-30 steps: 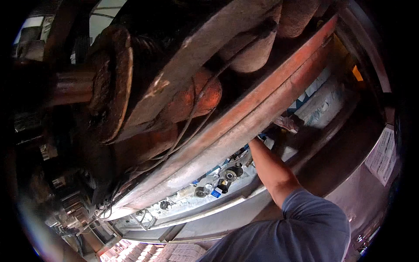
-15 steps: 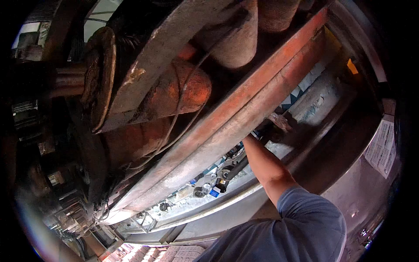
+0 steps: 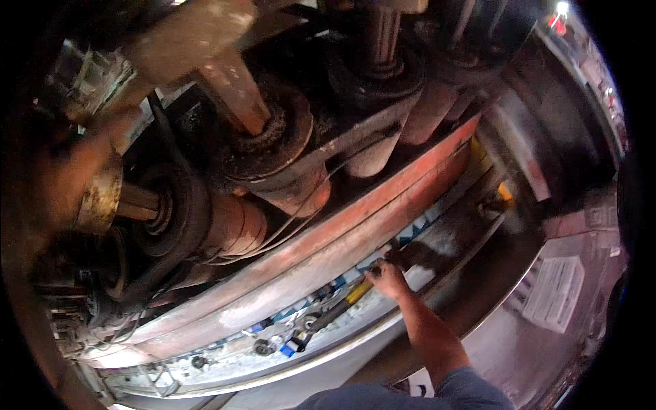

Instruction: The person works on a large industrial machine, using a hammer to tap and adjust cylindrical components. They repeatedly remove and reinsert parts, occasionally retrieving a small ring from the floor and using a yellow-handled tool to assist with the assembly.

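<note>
My right hand [image 3: 388, 278] reaches in from the lower right, over the pale ledge below the long red-and-white beam [image 3: 294, 263]. Its fingers are curled together around a small dark thing that I cannot make out. Right beside the fingertips, a rod-like tool with a dark body and a yellow section [image 3: 358, 292] lies along the ledge. A blue-and-black part [image 3: 290, 346] sits at the tool's far-left end. At the left edge, a large smeared shape that looks like my left hand [image 3: 85, 174] hangs near a yellowish round machine part [image 3: 101, 195]; its fingers are blurred.
Several rusty cylinders with shafts, among them one with a wide flange [image 3: 270, 147], crowd above the beam. Thin cables [image 3: 277, 236] run along it. A ring-shaped part [image 3: 264, 346] rests on the ledge. A printed sheet [image 3: 552, 290] is on the grey panel at right.
The view has shifted, showing more of the machine's shafts. My right hand, hidden behind the beam before, now shows. The yellow section has come into sight, and a blurred shape has appeared at left.
</note>
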Available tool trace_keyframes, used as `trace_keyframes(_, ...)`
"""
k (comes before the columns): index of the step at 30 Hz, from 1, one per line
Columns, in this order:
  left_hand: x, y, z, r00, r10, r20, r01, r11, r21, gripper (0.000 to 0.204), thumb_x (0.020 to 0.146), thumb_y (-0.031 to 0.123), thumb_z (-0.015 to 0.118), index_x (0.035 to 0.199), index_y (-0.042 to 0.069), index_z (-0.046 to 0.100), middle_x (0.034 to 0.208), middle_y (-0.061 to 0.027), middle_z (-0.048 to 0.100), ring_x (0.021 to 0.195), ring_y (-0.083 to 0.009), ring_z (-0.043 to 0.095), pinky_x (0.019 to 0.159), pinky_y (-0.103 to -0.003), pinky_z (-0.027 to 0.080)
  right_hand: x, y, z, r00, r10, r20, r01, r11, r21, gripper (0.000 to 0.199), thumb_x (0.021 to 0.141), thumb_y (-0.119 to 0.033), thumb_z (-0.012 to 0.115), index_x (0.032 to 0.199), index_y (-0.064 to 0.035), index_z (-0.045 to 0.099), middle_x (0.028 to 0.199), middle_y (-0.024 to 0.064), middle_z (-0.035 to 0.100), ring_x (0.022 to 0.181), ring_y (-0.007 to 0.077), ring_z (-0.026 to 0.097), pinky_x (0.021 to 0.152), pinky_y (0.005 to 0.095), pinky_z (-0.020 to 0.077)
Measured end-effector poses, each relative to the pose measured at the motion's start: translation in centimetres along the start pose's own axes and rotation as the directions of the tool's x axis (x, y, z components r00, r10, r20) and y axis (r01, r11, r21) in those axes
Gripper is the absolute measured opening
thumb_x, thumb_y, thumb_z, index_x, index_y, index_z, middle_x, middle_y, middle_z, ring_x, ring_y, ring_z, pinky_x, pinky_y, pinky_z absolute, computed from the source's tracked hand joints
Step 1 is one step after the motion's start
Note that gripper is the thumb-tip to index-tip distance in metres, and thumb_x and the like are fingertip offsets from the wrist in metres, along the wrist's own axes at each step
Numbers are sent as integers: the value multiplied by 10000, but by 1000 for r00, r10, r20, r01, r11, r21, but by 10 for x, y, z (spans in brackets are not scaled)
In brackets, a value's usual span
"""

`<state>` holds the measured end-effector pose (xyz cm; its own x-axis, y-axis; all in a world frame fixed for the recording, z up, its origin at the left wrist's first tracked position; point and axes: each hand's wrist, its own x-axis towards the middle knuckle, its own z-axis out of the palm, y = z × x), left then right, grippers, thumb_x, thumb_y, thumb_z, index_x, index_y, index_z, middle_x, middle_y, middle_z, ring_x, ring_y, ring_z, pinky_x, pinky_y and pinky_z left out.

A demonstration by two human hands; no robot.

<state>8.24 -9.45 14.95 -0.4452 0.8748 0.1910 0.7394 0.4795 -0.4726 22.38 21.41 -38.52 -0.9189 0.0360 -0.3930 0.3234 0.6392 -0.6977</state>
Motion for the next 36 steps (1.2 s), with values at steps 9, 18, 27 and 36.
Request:
trace_keyframes(9,14,65,80,657,-691,-303,255,581,-773,871,763,107,851,1478,-12,369,1453,-223,459,1358,-349,456,1148,-459,357,-55,-160,-149,948,-154,-279,260,881,396,274,934,-185,734,1106,18,670,1043,112,731,941,203,686,835,347,551)
trace_keyframes(18,104,48,107,298,-926,-233,-134,201,-970,787,735,93,885,1347,2,397,1181,-121,649,1036,-215,652,910,-349,550,-50,-402,-281,298,-757,-582,927,374,-12,523,903,-330,766,1237,43,617,1190,150,668,1062,232,640,940,358,498)
trace_keyframes(27,116,44,128,281,-932,-229,-288,146,-947,691,816,8,776,1379,49,377,1307,-116,519,1187,-209,554,1032,-364,506,-13,-494,-290,482,-822,-302,795,556,-245,620,869,-457,792,1234,24,654,1065,129,733,984,180,669,918,334,520)
trace_keyframes(36,116,42,135,223,-915,-337,-222,289,-931,865,730,124,883,1418,33,365,1339,-143,515,1237,-257,539,1050,-386,466,1,-500,-292,460,-820,-341,803,548,-235,511,790,-450,811,1085,-36,753,976,166,770,923,276,752,845,372,559)
